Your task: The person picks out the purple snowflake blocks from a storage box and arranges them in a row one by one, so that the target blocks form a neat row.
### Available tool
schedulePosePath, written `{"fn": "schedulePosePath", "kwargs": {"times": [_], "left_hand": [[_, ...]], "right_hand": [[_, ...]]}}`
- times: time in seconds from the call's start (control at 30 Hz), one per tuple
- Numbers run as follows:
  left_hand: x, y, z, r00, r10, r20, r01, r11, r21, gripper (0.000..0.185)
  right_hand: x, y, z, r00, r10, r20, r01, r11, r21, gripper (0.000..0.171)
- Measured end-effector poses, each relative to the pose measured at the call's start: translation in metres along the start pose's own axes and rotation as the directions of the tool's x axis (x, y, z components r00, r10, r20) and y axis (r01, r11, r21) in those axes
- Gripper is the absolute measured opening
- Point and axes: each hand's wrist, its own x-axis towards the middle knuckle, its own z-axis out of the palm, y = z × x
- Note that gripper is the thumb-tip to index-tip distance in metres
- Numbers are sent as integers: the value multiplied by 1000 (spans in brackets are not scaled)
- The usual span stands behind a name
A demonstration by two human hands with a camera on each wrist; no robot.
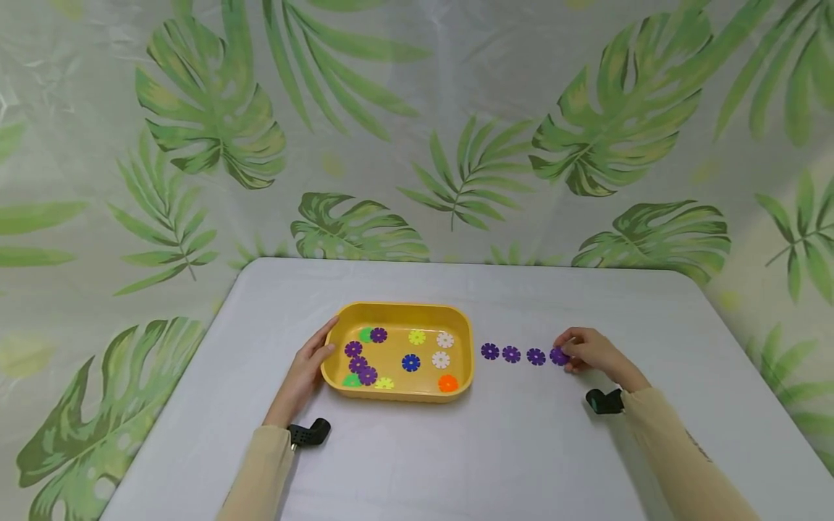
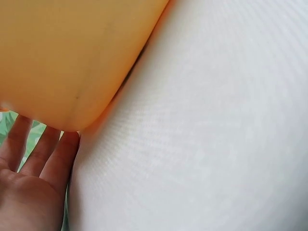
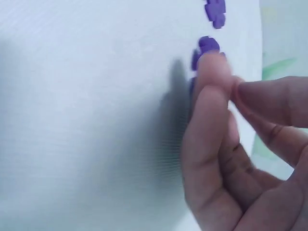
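Observation:
My right hand [image 1: 589,352] is at the right end of a row of purple snowflake discs, thumb and fingertips pinching the last purple snowflake disc [image 1: 557,356] low over the table. Three more discs, a nearest purple disc [image 1: 536,357], a middle purple disc [image 1: 511,354] and a far purple disc [image 1: 490,352], run left towards the tray. In the right wrist view, fingertips partly hide the purple pieces. My left hand [image 1: 303,373] rests against the left end of the yellow tray [image 1: 397,396]; its fingers [image 2: 60,156] lie fairly straight along the outer wall.
Inside the tray lie several loose discs: purple, green, yellow, a blue disc [image 1: 410,362], two white ones and an orange disc [image 1: 447,383]. A white cloth covers the table [image 1: 417,463]. Behind it hangs a leaf-patterned sheet [image 1: 469,94].

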Motion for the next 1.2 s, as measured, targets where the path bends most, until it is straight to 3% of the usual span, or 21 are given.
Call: {"fn": "schedulePosePath", "kwargs": {"times": [0.1,0.17,0.4,0.53,0.73,1.0,1.2], "left_hand": [[0,0,1,1000,-6,-3,6,1000,-3,50],[1,1,1,1000,-5,-1,5,1000,-12,50],[2,-1,1,1000,-3,-5,3,1000,-19,48],[2,-1,1,1000,0,1,0,1000,-28,48],[0,1,1,1000,17,4,-17,999,-34,48],[2,-1,-1,1000,22,4,-22,999,-33,49],[3,-3,-1,1000,19,-4,-19,1000,-21,48]], "right_hand": [[1,-12,2,999,-7,-43,3,995,-101,21],[3,-23,4,998,-30,-59,24,994,-105,23],[25,-80,33,986,-165,29,160,979,128,35],[41,-120,66,971,-204,122,173,959,225,35],[66,-166,123,944,-212,251,137,948,287,30],[93,-185,182,928,-164,335,64,955,290,34],[101,-187,202,926,-123,357,27,965,261,39]]}}
